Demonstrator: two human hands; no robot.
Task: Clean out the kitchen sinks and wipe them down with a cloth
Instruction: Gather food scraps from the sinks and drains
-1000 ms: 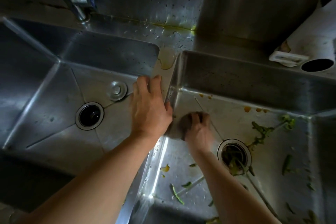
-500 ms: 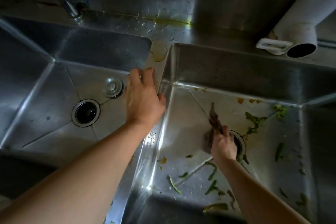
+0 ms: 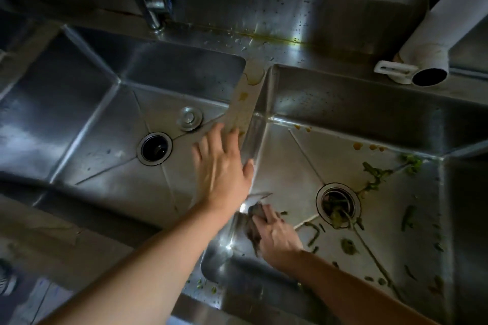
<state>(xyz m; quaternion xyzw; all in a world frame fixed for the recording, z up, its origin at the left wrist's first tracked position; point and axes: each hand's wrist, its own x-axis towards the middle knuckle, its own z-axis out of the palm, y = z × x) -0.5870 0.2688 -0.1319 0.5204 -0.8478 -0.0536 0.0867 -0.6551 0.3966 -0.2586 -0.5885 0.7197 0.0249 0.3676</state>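
The right hand grips the cloth low in the right sink, against its left wall near the front corner. The cloth is bunched; its long axis runs roughly front to back, its far end pointing toward the divider. The left hand lies flat, fingers straight, on the divider. Green scraps lie around the right drain. The left sink holds a stopper.

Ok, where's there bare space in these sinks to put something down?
The left sink floor is bare around its drain and loose stopper. The right sink is crowded: green scraps everywhere, cloth under the right hand.
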